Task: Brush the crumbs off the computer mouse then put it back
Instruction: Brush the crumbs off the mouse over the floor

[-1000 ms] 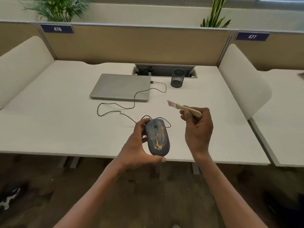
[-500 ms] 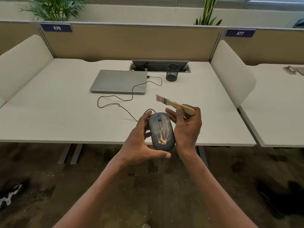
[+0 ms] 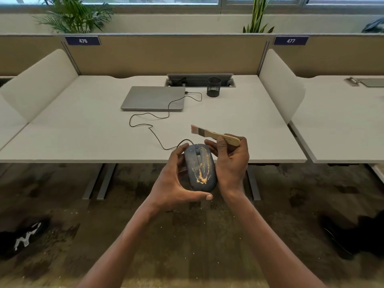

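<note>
Crumbs point(image 3: 202, 177) cover the mouse point(image 3: 200, 167), gripped in the left hand point(image 3: 172, 181) past the desk's point(image 3: 83, 138) front edge; the right hand point(image 3: 230, 161) pinches the brush point(image 3: 214, 134), bristles raised clear. Brushing and replacing remain.

white desk point(image 3: 83, 129): closed laptop point(image 3: 153, 98) and mesh cup point(image 3: 213, 86) lie beyond left hand point(image 3: 172, 181), cable point(image 3: 149, 121) between.
</note>
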`<state>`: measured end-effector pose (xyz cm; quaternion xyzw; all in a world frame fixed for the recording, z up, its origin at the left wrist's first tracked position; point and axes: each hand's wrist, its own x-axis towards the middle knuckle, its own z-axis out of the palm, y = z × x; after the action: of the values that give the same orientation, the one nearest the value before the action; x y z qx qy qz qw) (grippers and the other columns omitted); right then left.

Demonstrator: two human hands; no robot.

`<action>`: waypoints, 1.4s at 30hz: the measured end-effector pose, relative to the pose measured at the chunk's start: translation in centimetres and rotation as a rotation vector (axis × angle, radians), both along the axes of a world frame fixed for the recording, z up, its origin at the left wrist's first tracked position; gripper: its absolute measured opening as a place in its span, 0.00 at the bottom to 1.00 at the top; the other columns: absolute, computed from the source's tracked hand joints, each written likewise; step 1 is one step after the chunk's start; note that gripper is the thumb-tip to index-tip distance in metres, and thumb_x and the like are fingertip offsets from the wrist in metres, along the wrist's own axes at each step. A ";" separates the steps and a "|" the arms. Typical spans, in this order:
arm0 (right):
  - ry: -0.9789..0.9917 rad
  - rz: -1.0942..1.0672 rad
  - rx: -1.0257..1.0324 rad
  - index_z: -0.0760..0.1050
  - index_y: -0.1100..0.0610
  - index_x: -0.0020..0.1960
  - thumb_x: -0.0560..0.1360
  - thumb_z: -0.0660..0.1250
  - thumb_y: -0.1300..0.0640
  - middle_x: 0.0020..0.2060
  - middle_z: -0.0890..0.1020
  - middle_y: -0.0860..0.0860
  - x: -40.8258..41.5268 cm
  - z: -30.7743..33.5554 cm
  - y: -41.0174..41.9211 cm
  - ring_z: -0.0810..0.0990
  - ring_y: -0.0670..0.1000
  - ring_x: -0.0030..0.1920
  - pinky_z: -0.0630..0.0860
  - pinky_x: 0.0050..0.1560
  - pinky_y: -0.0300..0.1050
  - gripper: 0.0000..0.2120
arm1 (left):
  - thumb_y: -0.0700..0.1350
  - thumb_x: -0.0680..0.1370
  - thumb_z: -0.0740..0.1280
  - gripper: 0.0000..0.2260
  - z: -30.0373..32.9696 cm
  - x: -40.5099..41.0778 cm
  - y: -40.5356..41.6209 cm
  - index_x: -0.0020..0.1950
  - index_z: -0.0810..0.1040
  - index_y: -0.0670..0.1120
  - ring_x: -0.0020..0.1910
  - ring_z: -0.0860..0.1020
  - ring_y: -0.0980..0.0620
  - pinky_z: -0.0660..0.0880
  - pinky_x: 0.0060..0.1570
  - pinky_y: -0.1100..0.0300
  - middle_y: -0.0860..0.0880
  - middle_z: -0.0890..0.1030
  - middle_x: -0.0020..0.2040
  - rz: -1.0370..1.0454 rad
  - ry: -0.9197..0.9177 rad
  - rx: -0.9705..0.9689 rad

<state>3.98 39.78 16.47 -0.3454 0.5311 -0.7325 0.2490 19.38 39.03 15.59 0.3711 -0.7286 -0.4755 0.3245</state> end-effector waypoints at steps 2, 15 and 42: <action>0.008 -0.016 0.017 0.71 0.59 0.56 0.81 0.66 0.59 0.50 0.85 0.55 0.5 0.0 0.5 0.88 0.51 0.47 0.85 0.48 0.49 0.06 | 0.56 0.55 0.85 0.58 -0.1 0.5 0.5 0.79 0.56 0.58 0.71 0.74 0.55 0.75 0.69 0.47 0.57 0.72 0.72 -0.001 0.005 0.002; 0.095 -0.093 0.109 0.71 0.55 0.56 0.81 0.66 0.57 0.50 0.85 0.54 7.1 -1.2 0.7 0.87 0.51 0.50 0.84 0.51 0.54 0.05 | 0.54 0.57 0.85 0.58 -1.3 7.4 -0.6 0.80 0.57 0.54 0.73 0.72 0.57 0.73 0.70 0.48 0.55 0.70 0.75 -0.072 -0.004 0.037; 0.552 0.356 0.197 0.60 0.58 0.73 0.77 0.70 0.67 0.44 0.85 0.53 -1.6 3.7 3.1 0.88 0.49 0.42 0.84 0.45 0.43 0.29 | 0.45 0.58 0.85 0.58 -5.8 7.8 0.0 0.80 0.56 0.61 0.69 0.77 0.53 0.75 0.69 0.46 0.49 0.78 0.68 -0.139 -0.047 0.253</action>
<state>2.35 42.89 20.14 -0.5925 0.5778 -0.5016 0.2520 27.22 39.05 9.77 0.3688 -0.6943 -0.5758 0.2243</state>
